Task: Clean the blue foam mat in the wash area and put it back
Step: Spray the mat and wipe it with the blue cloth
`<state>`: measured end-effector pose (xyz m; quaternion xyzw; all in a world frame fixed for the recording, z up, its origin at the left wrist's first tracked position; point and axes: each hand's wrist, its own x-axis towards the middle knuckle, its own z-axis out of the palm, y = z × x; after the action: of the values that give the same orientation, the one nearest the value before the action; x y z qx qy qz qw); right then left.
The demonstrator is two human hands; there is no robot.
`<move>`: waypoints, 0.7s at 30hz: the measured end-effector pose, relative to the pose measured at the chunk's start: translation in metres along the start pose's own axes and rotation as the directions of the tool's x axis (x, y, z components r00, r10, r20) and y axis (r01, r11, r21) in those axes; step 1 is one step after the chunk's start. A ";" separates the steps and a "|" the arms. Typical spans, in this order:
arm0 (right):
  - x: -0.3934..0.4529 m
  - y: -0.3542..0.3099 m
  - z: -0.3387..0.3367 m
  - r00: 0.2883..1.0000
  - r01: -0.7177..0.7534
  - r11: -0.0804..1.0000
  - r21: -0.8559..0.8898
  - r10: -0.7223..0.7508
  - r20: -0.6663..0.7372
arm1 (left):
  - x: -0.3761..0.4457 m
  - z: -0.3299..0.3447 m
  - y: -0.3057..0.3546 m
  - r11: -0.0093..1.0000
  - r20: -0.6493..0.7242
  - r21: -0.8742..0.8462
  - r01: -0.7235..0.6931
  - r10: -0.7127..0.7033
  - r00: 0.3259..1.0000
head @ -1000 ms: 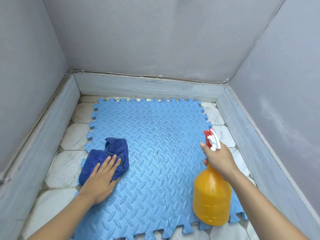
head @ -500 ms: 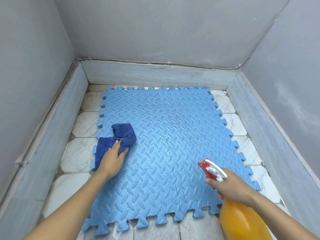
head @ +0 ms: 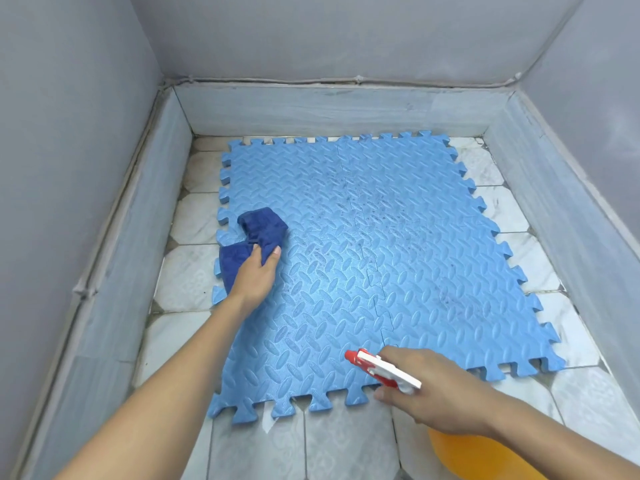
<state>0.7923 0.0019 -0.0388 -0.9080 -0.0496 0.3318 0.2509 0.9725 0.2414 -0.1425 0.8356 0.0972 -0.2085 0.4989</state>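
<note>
Left hand (head: pixel 254 273) reaching forward, fingers pinching a crumpled dark blue cloth (head: pixel 254 242) at the mat's left edge. Right hand (head: pixel 427 389) low and near, wrapped tight around the neck of an orange spray bottle (head: pixel 485 457), red and white nozzle (head: pixel 379 370) pointing left over the mat. Blue foam mat (head: pixel 381 265) of interlocked tiles, flat on the floor, dark specks around its middle. Pale tiled floor (head: pixel 304 448), grey marble skirting (head: pixel 329 110), grey walls (head: pixel 69 133) on three sides.
</note>
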 end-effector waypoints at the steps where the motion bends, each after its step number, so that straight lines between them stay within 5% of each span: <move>1: 0.002 -0.001 -0.001 1.000 0.007 1.000 0.006 -0.007 0.010 | 0.000 0.001 0.000 1.000 0.000 -0.004 -0.012 0.012 1.000; 13: 0.014 0.032 -0.007 0.989 -0.129 0.989 0.075 0.134 -0.056 | 0.000 0.025 -0.002 0.957 -0.108 0.251 -0.149 0.181 0.978; 21: -0.019 0.096 -0.023 0.836 -0.366 0.838 0.406 0.487 -0.253 | 0.005 0.038 -0.014 0.846 -0.143 0.481 -0.229 0.333 0.932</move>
<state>0.7848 -0.0958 -0.0601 -0.8818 0.2602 0.2184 0.3271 0.9619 0.2147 -0.1715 0.9522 -0.0239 -0.0556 0.2995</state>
